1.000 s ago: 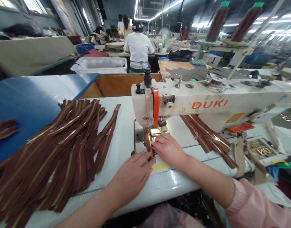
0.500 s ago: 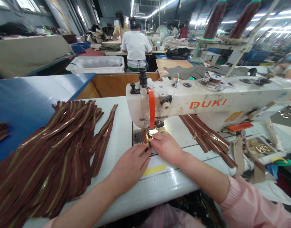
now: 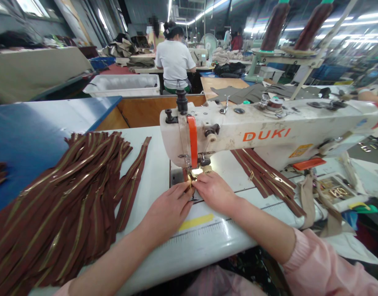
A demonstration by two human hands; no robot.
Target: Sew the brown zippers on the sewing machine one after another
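A brown zipper [image 3: 189, 179] with gold teeth lies under the presser foot of the white sewing machine [image 3: 228, 127]. My left hand [image 3: 170, 207] rests on the machine bed, its fingertips closed on the zipper's near end. From the other side, my right hand [image 3: 215, 192] pinches the same end close to the foot, and the fingertips of both hands nearly meet. The fingers hide most of the zipper. To the left lies a large pile of brown zippers [image 3: 80, 197], with a loose pair [image 3: 133, 185] beside it. More zippers [image 3: 265, 176] lie under the machine arm.
At the right stands a small box [image 3: 337, 187] of metal parts, with beige strips [image 3: 307, 201] beside it. Two thread cones [image 3: 275, 26] rise behind the machine. A blue table [image 3: 47, 123] adjoins on the left. A person in a white shirt [image 3: 175, 59] sits ahead near a white bin [image 3: 124, 85].
Both hands have edged slightly toward the needle, and less of the zipper's near end shows. The view has shifted a little. The person ahead has turned their head.
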